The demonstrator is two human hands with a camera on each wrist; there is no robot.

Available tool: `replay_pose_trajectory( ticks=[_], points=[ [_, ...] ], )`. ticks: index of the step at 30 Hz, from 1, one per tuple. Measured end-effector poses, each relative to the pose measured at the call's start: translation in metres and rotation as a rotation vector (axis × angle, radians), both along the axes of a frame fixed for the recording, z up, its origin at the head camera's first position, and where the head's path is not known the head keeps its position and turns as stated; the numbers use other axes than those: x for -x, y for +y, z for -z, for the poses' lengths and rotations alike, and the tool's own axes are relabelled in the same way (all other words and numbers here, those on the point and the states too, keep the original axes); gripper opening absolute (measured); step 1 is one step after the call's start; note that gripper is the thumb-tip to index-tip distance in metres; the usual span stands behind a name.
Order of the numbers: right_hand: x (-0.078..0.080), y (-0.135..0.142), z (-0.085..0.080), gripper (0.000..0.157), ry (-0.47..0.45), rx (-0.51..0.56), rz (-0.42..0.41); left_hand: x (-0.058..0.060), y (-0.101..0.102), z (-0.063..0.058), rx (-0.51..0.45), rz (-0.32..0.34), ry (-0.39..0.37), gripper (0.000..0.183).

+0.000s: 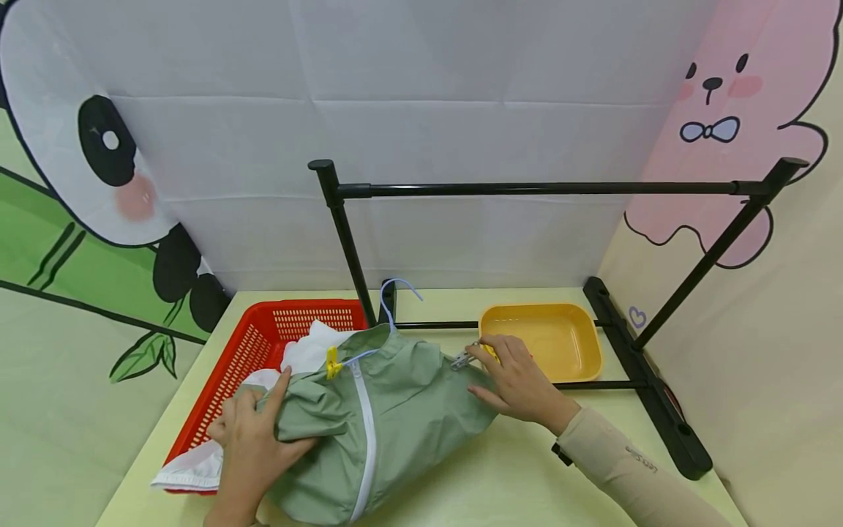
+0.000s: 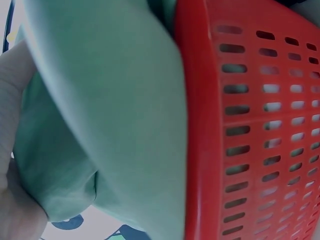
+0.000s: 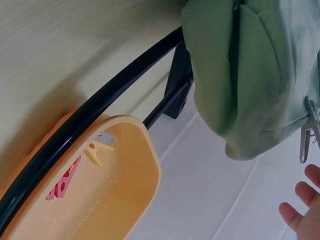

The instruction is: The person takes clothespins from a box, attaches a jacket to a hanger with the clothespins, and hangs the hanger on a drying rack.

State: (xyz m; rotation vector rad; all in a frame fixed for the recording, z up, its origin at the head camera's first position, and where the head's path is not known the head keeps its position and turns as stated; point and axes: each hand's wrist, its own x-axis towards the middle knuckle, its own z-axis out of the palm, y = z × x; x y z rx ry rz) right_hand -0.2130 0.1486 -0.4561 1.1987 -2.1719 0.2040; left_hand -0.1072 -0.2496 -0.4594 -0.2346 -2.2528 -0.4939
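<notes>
While beside rack, basket partly behind jacket

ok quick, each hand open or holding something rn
Left hand: touching the green zip-up jacket, grip can't be told.
Right hand: open, beside the metal clip.

Passage available beneath the glossy black horizontal tube, between its slanted black uprights; low sideways travel obstructed left by the red perforated plastic basket, centrally by the green fabric zip-front jacket, right by the yellow rectangular plastic tray
</notes>
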Motion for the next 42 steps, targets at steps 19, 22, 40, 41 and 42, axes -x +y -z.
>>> replay_pose_trajectory(
  ticks=[19,22,40,41,42],
  points=[
    [-0.0003,0.0063,0.0062,0.065,0.01,0.065,-0.02,-0.0013,-0.0035,0.0022,-0.027,-0.013,-0.069,0.102],
    [-0.0006,0.0061,0.0075,0.067,0.003,0.066,-0.018,-0.0013,-0.0033,0.0023,-0.024,-0.017,-0.064,0.102],
    [-0.0077,-0.0024,0.0068,0.083,-0.103,0.023,0.026,-0.0001,-0.0042,0.001,-0.018,-0.026,-0.059,0.104],
    [-0.0079,-0.0028,0.0067,0.083,-0.105,0.024,0.023,0.0,-0.0042,0.0012,-0.018,-0.025,-0.058,0.104],
    [-0.0081,-0.0032,0.0067,0.084,-0.11,0.025,0.021,0.0001,-0.0043,0.0014,-0.019,-0.024,-0.057,0.104]
  ],
)
